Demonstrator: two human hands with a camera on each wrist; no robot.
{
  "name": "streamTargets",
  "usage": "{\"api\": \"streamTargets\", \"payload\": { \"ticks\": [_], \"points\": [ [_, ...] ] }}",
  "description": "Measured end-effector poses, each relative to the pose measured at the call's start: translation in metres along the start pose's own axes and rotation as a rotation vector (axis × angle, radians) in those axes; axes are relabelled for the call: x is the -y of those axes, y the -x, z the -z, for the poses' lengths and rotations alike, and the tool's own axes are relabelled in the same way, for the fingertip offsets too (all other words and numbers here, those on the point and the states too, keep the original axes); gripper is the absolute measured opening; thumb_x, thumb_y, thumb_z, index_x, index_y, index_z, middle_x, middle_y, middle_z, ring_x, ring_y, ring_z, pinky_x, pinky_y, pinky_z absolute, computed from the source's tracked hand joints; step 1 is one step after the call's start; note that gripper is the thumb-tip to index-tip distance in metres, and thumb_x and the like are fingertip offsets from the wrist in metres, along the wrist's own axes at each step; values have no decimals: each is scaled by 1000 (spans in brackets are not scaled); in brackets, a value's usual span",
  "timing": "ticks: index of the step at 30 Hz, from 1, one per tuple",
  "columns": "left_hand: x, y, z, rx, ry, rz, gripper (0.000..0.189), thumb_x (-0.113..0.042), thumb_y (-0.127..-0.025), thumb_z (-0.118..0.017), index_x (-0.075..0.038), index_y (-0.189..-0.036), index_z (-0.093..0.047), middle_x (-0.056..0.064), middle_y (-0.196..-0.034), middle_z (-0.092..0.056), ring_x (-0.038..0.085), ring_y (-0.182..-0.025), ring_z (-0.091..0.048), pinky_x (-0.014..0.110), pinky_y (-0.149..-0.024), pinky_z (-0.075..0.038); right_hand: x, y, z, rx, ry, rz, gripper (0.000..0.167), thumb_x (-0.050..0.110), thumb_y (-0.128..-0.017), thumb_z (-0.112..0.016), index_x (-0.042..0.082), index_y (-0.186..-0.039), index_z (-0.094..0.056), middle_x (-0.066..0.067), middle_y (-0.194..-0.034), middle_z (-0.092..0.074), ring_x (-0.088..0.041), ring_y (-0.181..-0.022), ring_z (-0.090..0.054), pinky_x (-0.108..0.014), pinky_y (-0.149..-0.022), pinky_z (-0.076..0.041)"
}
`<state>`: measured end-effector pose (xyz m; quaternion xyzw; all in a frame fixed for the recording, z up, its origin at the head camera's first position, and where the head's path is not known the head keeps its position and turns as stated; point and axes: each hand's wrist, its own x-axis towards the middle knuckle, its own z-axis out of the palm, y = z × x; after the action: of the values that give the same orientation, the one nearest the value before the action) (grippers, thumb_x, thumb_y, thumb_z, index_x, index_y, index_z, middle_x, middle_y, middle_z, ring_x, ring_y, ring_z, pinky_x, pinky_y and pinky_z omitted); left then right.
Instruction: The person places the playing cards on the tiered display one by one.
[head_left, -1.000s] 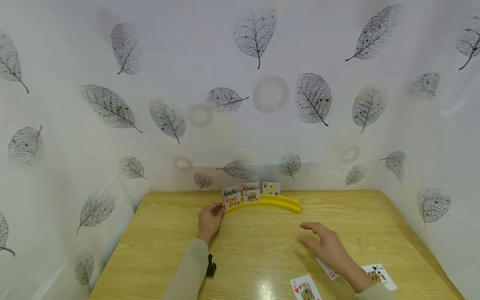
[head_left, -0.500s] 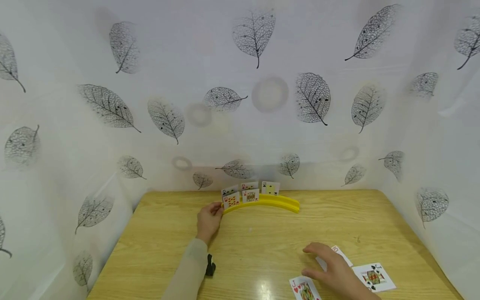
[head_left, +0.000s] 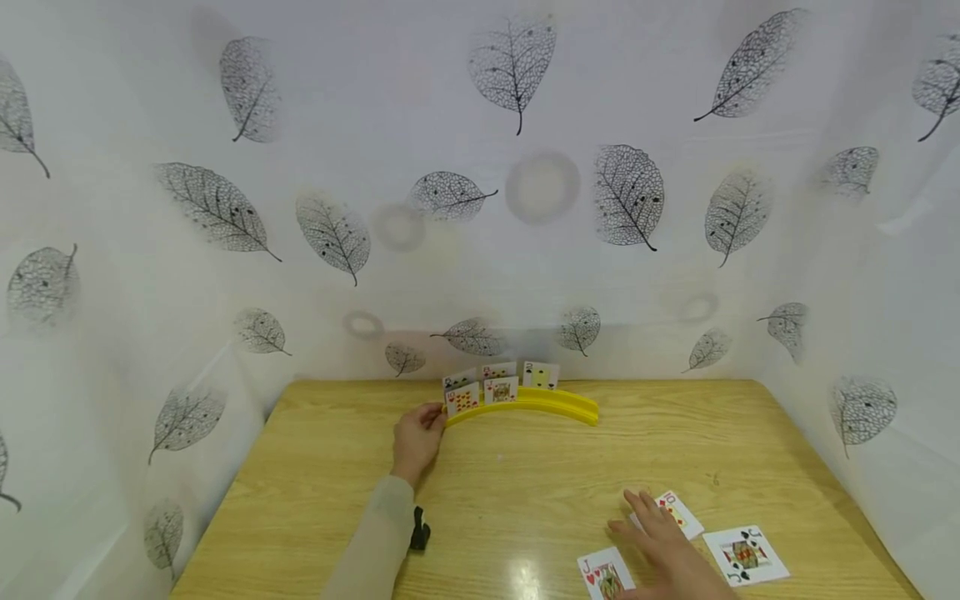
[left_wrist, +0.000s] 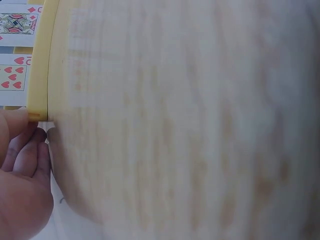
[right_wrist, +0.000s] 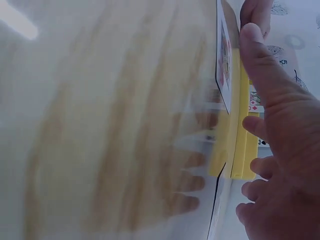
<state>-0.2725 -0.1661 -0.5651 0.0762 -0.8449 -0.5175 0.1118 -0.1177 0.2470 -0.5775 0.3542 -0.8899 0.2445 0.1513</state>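
A curved yellow card holder (head_left: pixel 551 406) stands at the table's far side. At its left end my left hand (head_left: pixel 417 442) grips it; in the left wrist view the thumb lies on the front of the holder (left_wrist: pixel 39 65). The ten of hearts (head_left: pixel 463 401) and a red jack (head_left: pixel 501 390) stand in its front row, with several cards behind. My right hand (head_left: pixel 662 546) hovers low with fingers spread, between a jack of hearts (head_left: pixel 597 571) and a ten of diamonds (head_left: pixel 681 515). Its thumb is at the jack of hearts; touching or not, I cannot tell.
A jack of spades (head_left: pixel 746 554) lies face up right of the right hand. Beside the left sleeve (head_left: pixel 378 533) is a small black object (head_left: pixel 420 532). White leaf-printed cloth (head_left: pixel 540 275) rises behind and at both sides of the wooden table (head_left: pixel 517 492).
My right hand has drawn back towards me from near the table's middle, down over the loose cards. The left hand has stayed on the holder's end.
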Motion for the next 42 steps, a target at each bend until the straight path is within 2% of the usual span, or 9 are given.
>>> {"api": "streamTargets", "payload": {
  "ticks": [4,11,14,18,24,33,39,40,42],
  "points": [
    [-2,0,1,3,-3,3,23,-10,-100,-71,-3,-122,-76,15,-116,-79,29,-109,-76,43,-95,-64,-3,3,-5,-30,67,58,82,79,-92,-57,10,-135,-69,4,-174,-11,4,-159,14,-10,-124,14],
    [-2,1,1,6,-10,13,23,-10,-100,-71,-4,-122,-76,14,-116,-78,29,-110,-75,43,-96,-64,-3,5,-6,-26,98,63,79,76,-87,-67,9,-129,-72,-5,-172,-24,5,-159,13,-10,-124,14],
    [-1,0,0,1,-14,7,23,-10,-100,-71,-4,-121,-76,14,-116,-79,29,-109,-76,43,-95,-64,-2,4,-7,-36,83,54,76,74,-82,-73,10,-125,-74,-21,-164,-41,7,-158,12,-8,-123,13],
    [0,-1,0,-2,-15,4,22,-10,-100,-71,-5,-121,-77,14,-115,-79,28,-108,-76,42,-95,-64,-1,1,-5,-22,45,18,75,70,-74,-81,11,-120,-75,-41,-136,-58,12,-155,12,-4,-119,13],
    [2,-1,0,-3,-14,-5,23,-10,-100,-71,-4,-121,-77,14,-113,-79,28,-107,-76,42,-94,-64,-1,-1,-3,1,-11,-13,74,62,-68,-89,11,-119,-75,-41,-136,-58,13,-154,13,-2,-116,11],
    [4,-2,-1,-11,-17,-35,22,-9,-99,-72,-3,-119,-77,14,-112,-79,29,-106,-76,42,-92,-65,2,-3,-1,15,-49,-38,70,57,-66,-92,12,-116,-73,-42,-136,-57,17,-152,11,1,-114,9],
    [4,-2,-1,-10,-13,-41,22,-9,-99,-72,-3,-119,-77,15,-111,-79,29,-104,-77,43,-91,-65,7,-4,3,73,-73,-124,70,57,-67,-91,13,-118,-72,-37,-143,-57,22,-147,13,0,-107,10],
    [4,-2,-1,-10,-12,-40,22,-9,-99,-72,-3,-119,-77,15,-111,-79,29,-104,-77,43,-91,-65,8,-5,4,87,-68,-144,71,58,-67,-90,14,-119,-72,-36,-144,-56,20,-148,10,-4,-114,4],
    [4,-2,-1,-9,-11,-40,22,-9,-99,-72,-3,-119,-77,15,-111,-79,29,-104,-77,43,-91,-65,10,-7,7,124,-57,-173,71,60,-66,-90,15,-118,-73,-35,-146,-57,-4,-162,-4,-24,-127,-16]
  ]
}}
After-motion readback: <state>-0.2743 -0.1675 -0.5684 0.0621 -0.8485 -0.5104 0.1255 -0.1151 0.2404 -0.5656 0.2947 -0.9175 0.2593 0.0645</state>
